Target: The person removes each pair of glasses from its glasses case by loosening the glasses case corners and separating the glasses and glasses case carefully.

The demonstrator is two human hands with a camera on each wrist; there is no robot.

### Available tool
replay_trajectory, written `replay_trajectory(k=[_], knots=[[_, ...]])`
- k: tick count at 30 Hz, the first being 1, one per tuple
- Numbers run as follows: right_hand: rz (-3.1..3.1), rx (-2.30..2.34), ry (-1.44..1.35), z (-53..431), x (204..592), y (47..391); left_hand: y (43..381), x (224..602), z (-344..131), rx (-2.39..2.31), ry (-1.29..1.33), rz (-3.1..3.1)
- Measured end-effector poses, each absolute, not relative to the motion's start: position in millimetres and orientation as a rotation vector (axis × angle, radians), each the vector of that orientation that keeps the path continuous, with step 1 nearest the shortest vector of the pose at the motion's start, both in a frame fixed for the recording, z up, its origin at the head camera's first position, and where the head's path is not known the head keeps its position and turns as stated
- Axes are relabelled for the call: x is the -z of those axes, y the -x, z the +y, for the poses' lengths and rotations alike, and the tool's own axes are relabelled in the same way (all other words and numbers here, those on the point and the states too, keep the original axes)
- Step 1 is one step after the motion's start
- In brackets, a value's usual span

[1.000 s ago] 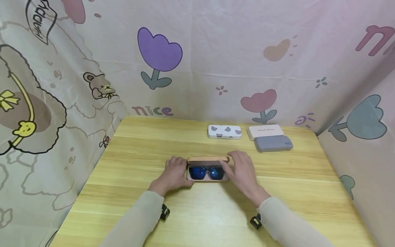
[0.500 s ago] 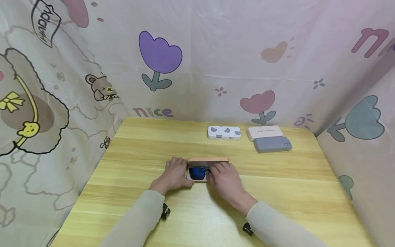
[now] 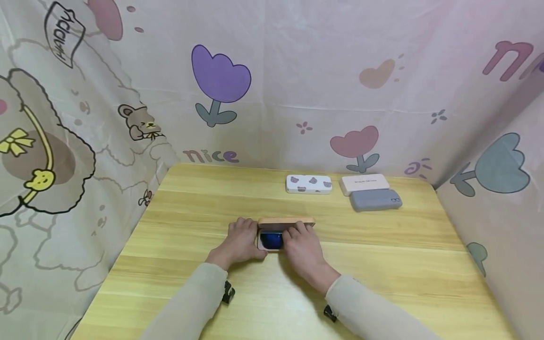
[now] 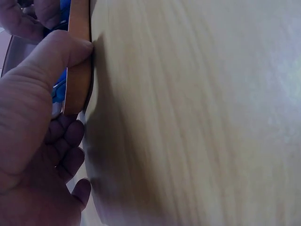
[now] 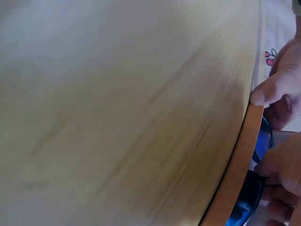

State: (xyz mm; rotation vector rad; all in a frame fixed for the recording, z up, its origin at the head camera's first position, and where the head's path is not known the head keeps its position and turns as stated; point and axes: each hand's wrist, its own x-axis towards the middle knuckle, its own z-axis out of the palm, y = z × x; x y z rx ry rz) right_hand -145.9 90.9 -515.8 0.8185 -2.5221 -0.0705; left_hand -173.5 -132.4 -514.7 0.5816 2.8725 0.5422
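Observation:
An open glasses case (image 3: 272,220) with a tan outside lies on the table, its lid raised at the back. Inside are dark sunglasses (image 3: 271,241) with blue mirrored lenses. My left hand (image 3: 241,240) grips the case's left end, and in the left wrist view the thumb presses the tan front wall (image 4: 77,96). Reaching into the case, my right hand (image 3: 304,249) pinches the sunglasses near the bridge and covers the right lens from the head view. Both blue lenses (image 5: 244,200) show on either side of its fingers in the right wrist view.
At the back of the wooden table (image 3: 204,198) lies a white case with bear prints (image 3: 309,184). To its right are a pale pink case (image 3: 364,183) and a grey case (image 3: 376,200), close together. Printed cloth hangs behind and along both sides.
My right hand has moved left from the case's right end, over the right lens, and closed its fingers on the sunglasses near the bridge. The left hand stays on the case.

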Motion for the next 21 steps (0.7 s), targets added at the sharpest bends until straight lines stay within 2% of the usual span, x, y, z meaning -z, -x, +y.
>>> replay_trajectory(k=[21], knots=[[-2.544, 0.12, -0.788, 94.4, 518.7, 148.4, 175.8, 515.9, -132.2, -0.525, -0.567, 2.864]])
